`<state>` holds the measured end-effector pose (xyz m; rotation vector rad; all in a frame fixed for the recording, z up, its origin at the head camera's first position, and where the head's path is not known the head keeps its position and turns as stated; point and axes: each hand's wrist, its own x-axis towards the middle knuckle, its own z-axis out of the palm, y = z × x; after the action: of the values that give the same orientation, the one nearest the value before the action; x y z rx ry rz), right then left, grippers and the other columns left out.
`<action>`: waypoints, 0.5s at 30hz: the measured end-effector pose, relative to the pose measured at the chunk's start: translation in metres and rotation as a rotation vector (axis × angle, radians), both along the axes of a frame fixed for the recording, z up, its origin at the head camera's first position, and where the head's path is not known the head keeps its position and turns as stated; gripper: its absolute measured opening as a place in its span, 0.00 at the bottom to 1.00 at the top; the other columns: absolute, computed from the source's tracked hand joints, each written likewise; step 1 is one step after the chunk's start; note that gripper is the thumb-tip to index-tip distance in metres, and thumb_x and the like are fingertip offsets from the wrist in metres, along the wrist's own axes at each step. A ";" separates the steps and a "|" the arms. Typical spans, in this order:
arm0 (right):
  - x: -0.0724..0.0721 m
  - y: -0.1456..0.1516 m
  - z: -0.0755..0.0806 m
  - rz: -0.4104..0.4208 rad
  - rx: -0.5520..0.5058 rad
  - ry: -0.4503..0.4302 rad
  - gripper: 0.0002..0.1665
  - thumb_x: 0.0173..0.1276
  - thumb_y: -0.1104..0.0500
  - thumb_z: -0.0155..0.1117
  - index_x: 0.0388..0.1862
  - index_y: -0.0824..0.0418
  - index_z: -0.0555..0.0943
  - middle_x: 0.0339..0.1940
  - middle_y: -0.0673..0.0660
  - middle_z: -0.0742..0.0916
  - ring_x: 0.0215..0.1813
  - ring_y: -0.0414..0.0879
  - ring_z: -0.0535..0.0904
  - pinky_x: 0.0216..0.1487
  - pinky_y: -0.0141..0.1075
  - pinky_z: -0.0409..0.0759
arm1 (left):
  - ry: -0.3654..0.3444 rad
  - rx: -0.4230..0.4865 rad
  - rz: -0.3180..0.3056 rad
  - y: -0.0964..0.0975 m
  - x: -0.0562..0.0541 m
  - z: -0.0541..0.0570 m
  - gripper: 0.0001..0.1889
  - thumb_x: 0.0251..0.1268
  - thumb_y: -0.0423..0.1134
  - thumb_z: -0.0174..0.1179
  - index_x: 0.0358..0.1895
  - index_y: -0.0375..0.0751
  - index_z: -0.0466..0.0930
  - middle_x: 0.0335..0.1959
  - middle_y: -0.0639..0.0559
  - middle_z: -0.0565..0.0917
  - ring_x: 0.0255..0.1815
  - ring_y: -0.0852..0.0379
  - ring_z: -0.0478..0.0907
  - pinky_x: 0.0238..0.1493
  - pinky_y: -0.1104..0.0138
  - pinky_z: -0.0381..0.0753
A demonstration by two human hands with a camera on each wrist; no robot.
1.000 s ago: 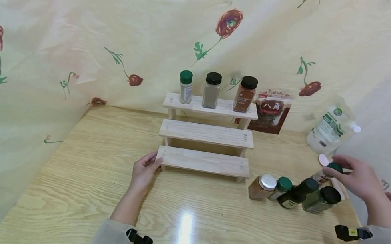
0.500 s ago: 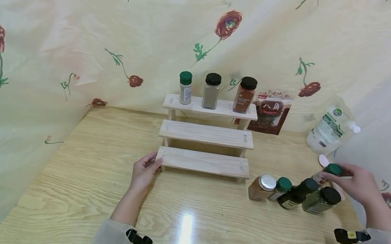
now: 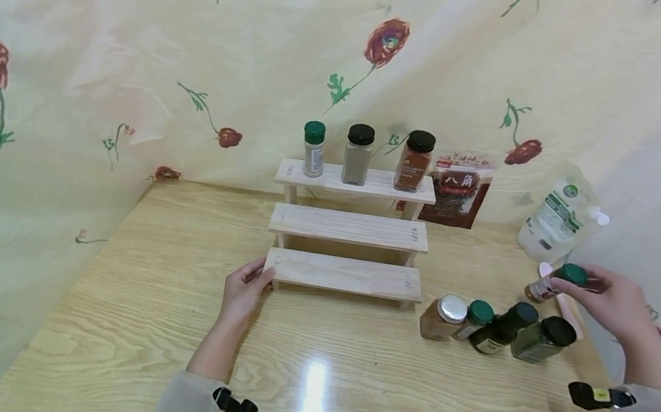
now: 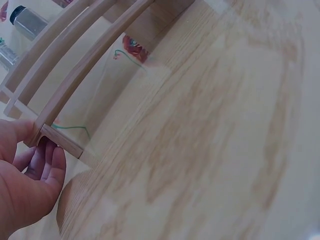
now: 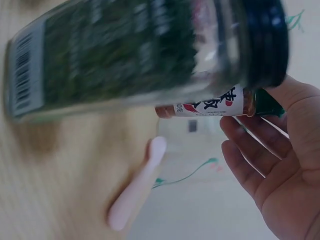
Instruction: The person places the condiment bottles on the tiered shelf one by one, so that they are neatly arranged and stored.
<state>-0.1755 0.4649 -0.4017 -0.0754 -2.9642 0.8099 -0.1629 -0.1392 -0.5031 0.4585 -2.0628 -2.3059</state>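
At the left end of the three-tier wooden rack point(image 3: 344, 274), my left hand point(image 3: 243, 295) grips the lowest tier; thumb on top, fingers curled beneath in the left wrist view. My right hand point(image 3: 619, 303) holds a small spice jar point(image 3: 543, 289) by its green cap, tilted, on the right side. Its label point(image 5: 202, 107) shows in the right wrist view, partly hidden behind a jar of green herbs point(image 5: 115, 60). On the top tier stand a green-capped jar point(image 3: 313, 156), a black-lidded jar of grey powder point(image 3: 356, 161) and a black-lidded red-brown jar point(image 3: 412, 168).
Near the right hand stand a silver-lidded jar point(image 3: 440, 322), another green-capped jar point(image 3: 470, 322) and a dark bottle point(image 3: 496, 334). A pale pink spoon point(image 3: 570, 317) lies by the right edge. A brown packet point(image 3: 456, 193) and a clear spouted pouch point(image 3: 555, 221) are at the back.
The right hand has raised the small spice jar slightly off its place, moving it up and a little right. The left hand stays on the rack.
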 end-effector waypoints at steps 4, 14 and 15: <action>-0.001 -0.008 0.010 -0.018 -0.010 0.034 0.36 0.69 0.44 0.70 0.61 0.73 0.77 0.46 0.71 0.85 0.33 0.17 0.67 0.26 0.26 0.73 | -0.013 -0.003 0.002 0.000 -0.001 0.000 0.24 0.71 0.34 0.65 0.66 0.30 0.75 0.50 0.46 0.79 0.43 0.62 0.79 0.51 0.69 0.86; -0.011 -0.036 0.043 0.016 -0.062 0.142 0.30 0.68 0.47 0.71 0.57 0.69 0.80 0.32 0.27 0.78 0.33 0.16 0.70 0.27 0.18 0.73 | 0.018 -0.024 0.038 0.003 0.001 0.002 0.22 0.69 0.33 0.66 0.64 0.29 0.77 0.48 0.45 0.80 0.42 0.64 0.80 0.49 0.73 0.85; -0.012 -0.039 0.047 0.021 -0.059 0.148 0.30 0.68 0.47 0.71 0.56 0.70 0.80 0.34 0.33 0.81 0.33 0.16 0.70 0.27 0.17 0.73 | 0.021 -0.036 0.040 0.004 0.001 0.003 0.22 0.69 0.33 0.66 0.64 0.29 0.77 0.48 0.45 0.80 0.42 0.64 0.80 0.48 0.73 0.85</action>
<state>-0.1873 0.4257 -0.3552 0.0127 -2.8082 0.8659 -0.1618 -0.1355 -0.5003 0.4683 -2.0625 -2.2375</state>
